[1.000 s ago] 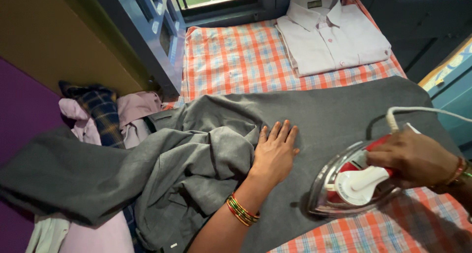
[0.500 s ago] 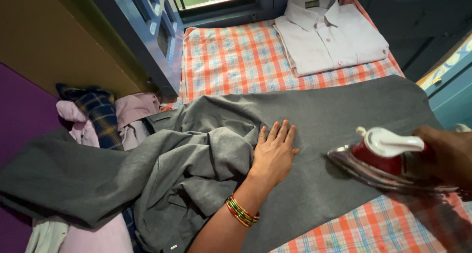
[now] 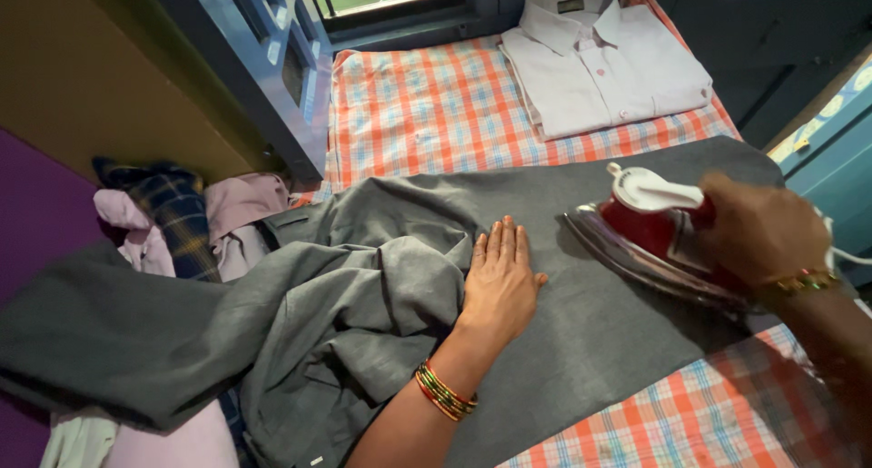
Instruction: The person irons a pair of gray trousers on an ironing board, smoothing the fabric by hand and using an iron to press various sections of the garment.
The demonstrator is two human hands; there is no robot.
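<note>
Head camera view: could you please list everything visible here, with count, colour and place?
Trousers: one, grey, spread across the table, bunched at left.
Iron: one, red and white, tilted above the trousers, right.
Folded shirt: one, pale, far end of the table.
Checked cloth: one, orange and blue, covering the table.
Clothes pile: several, pink and dark plaid, left.
Bangles: several, red, green and gold, left wrist.
Left hand: flat on the trousers.
Right hand: grip on the iron.

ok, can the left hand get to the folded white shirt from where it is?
Probably yes. The left hand lies flat on the grey garment, and only bare checked cloth separates it from the folded white shirt. The iron sits off to the right.
</note>
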